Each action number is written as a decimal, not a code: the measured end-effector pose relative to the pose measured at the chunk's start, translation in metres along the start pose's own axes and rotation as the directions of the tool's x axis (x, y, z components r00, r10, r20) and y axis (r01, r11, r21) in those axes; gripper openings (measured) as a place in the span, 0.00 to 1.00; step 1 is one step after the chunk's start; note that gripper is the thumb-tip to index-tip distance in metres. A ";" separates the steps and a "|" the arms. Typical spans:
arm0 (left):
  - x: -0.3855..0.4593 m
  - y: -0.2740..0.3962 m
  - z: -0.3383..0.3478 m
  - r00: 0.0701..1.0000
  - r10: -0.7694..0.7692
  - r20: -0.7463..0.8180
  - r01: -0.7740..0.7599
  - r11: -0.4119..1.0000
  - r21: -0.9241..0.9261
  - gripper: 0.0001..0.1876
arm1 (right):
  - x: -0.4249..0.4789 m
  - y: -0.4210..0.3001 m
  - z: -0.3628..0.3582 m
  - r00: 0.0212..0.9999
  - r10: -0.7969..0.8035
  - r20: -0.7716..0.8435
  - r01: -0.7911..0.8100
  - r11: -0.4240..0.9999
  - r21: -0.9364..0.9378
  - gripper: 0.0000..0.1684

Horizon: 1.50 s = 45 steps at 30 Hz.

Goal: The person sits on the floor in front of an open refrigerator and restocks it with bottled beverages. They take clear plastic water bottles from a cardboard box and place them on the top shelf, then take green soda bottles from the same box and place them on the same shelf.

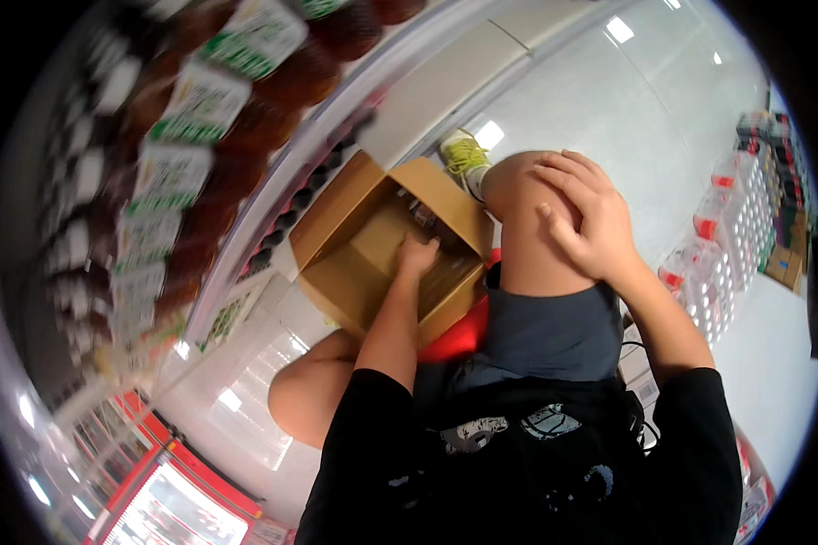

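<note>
An open cardboard box (341,286) stands between my legs with its flaps up. My left hand (419,255) reaches down inside it; the fingers are partly hidden, and whether they hold anything cannot be told. Near that hand, against the box's inner wall, is a small packaged item (422,213) with a clear part, too blurred to name. My right hand (579,211) rests on my bare right knee, its fingers spread and holding nothing.
On the left, a shelf (273,157) holds rows of bottles (177,170) with dark liquid and green-white labels. A red-framed display cooler (177,504) stands at lower left. Shrink-wrapped bottle packs (716,238) and cardboard boxes (784,266) are on the right. Something red (457,334) lies under me.
</note>
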State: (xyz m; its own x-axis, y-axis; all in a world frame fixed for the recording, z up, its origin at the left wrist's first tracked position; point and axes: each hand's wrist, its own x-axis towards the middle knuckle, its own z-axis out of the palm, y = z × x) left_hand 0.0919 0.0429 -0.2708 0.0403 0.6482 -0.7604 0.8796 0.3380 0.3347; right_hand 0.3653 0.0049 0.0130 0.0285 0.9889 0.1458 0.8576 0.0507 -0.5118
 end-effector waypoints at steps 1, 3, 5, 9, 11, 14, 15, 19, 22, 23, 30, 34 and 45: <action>0.010 0.003 0.010 0.999 -0.044 -0.017 0.044 0.999 -0.026 0.42 | 0.002 0.000 -0.003 1.000 -0.013 -0.012 0.013 1.000 0.011 0.24; 0.027 0.004 0.029 0.989 -0.138 -0.048 0.134 0.988 -0.079 0.39 | 0.005 0.003 -0.004 1.000 -0.005 -0.023 0.005 1.000 0.017 0.23; 0.049 0.003 0.041 0.982 -0.181 -0.054 0.176 0.980 -0.089 0.39 | 0.008 0.007 -0.006 1.000 0.007 -0.005 -0.007 1.000 0.029 0.23; 0.083 0.001 0.050 0.973 -0.231 -0.027 0.228 0.970 -0.088 0.40 | 0.011 0.015 -0.009 0.999 0.041 0.008 -0.041 0.998 0.038 0.23; 0.093 -0.004 0.054 0.968 -0.248 -0.028 0.245 0.966 -0.083 0.40 | 0.009 0.025 -0.009 0.999 0.032 0.029 -0.034 0.998 0.054 0.24; 0.098 -0.013 0.059 0.962 -0.270 -0.030 0.267 0.960 -0.080 0.41 | 0.010 0.031 -0.013 0.997 0.031 0.073 -0.037 0.996 0.077 0.24; 0.098 -0.018 0.060 0.960 -0.280 -0.032 0.277 0.958 -0.077 0.41 | 0.009 0.033 -0.014 0.997 0.033 0.074 -0.039 0.996 0.081 0.24; 0.098 -0.035 0.063 0.954 -0.298 -0.033 0.295 0.953 -0.074 0.42 | 0.009 0.033 -0.015 0.995 0.047 0.091 -0.055 0.995 0.086 0.24; 0.096 -0.051 0.064 0.950 -0.310 -0.047 0.305 0.947 -0.099 0.42 | 0.010 0.034 -0.015 0.995 0.036 0.092 -0.046 0.993 0.108 0.24; 0.096 -0.059 0.061 0.948 -0.314 -0.051 0.307 0.945 -0.110 0.42 | 0.012 0.035 -0.014 0.996 0.025 0.091 -0.035 0.993 0.111 0.24; 0.095 -0.080 0.029 0.981 -0.193 -0.019 0.188 0.970 -0.157 0.44 | 0.015 0.025 -0.011 0.999 0.014 0.049 -0.019 0.996 0.089 0.24; 0.068 -0.096 0.002 0.998 -0.068 -0.006 0.065 0.967 -0.246 0.45 | 0.014 0.010 -0.005 0.999 0.021 -0.036 -0.019 0.998 0.057 0.21; -0.123 -0.042 -0.126 0.944 0.319 -0.086 -0.331 0.903 -0.275 0.42 | 0.007 -0.025 0.019 0.995 -0.024 -0.092 0.033 0.995 0.099 0.18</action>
State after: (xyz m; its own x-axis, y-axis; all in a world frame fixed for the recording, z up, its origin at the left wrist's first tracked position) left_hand -0.0098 0.0350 -0.1211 0.2782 0.7784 -0.5627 0.6504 0.2785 0.7067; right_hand 0.3347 0.0137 0.0109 0.0550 0.9702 0.2359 0.8032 0.0974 -0.5877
